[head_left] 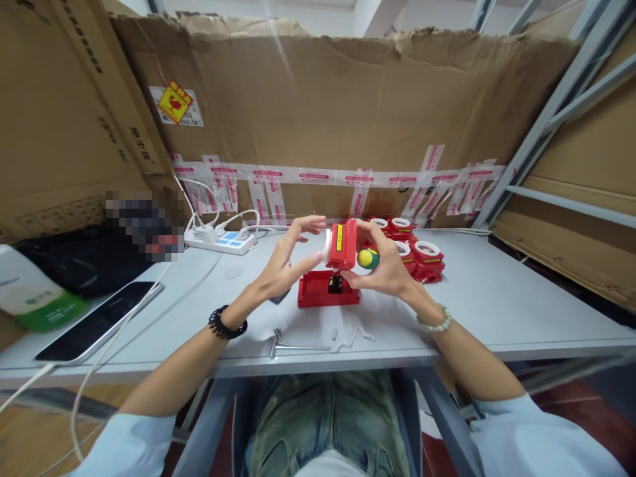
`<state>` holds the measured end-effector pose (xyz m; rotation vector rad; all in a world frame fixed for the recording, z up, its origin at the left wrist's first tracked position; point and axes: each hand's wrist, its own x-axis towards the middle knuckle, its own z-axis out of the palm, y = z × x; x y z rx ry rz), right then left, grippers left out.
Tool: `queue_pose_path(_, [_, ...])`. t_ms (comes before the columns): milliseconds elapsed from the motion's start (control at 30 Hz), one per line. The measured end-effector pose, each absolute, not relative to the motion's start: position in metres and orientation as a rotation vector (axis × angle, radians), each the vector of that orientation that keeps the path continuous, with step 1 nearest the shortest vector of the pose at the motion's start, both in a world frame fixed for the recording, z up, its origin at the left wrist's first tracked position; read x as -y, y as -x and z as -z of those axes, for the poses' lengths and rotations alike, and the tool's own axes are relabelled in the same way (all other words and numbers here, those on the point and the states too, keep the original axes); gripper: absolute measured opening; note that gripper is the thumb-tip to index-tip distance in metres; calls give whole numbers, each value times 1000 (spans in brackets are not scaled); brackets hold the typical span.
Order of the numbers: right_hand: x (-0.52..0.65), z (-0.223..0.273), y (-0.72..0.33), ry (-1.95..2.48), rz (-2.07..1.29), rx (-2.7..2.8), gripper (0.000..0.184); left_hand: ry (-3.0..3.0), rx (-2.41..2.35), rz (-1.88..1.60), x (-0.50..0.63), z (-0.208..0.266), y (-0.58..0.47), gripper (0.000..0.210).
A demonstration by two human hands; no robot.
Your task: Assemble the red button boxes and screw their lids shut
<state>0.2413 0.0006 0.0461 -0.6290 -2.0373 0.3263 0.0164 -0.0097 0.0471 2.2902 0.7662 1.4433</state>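
A red box-shaped housing [342, 245] with a white ring on its left side and a yellow label is held up, tilted on its side. My right hand [387, 262] grips its right side and also keeps a yellow-and-green screwdriver handle [368, 258] against the palm. On the left, my left hand [285, 262] has its fingers spread, the thumb tip at the white ring; whether it touches cannot be made out. Below the housing, a red open base [313, 290] lies on the table, with a small dark part [335, 284] at its right end.
Several red housings [428, 262] with white rings stand behind my right hand. A T-handled metal tool [303, 347], small hardware and a string lie at the front edge. A power strip [223, 241], phone [99, 321] and cables occupy the left. Cardboard [322, 99] walls the back.
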Motion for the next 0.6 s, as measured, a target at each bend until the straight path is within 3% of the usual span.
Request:
queue_pose_path(133, [-2, -46, -242, 623, -310, 2038, 76, -2292, -822, -1426, 9, -48, -16, 34])
queue_pose_path(267, [-2, -46, -242, 633, -321, 2031, 77, -2326, -725, -1425, 8, -47, -15, 56])
queue_pose_path(467, [-1, -45, -242, 623, -315, 2038, 77, -2347, -842, -1372, 10, -47, -17, 35])
queue_pose_path(600, [-2, -45, -242, 630, -307, 2039, 77, -2412, -721, -1432, 10, -47, -18, 63])
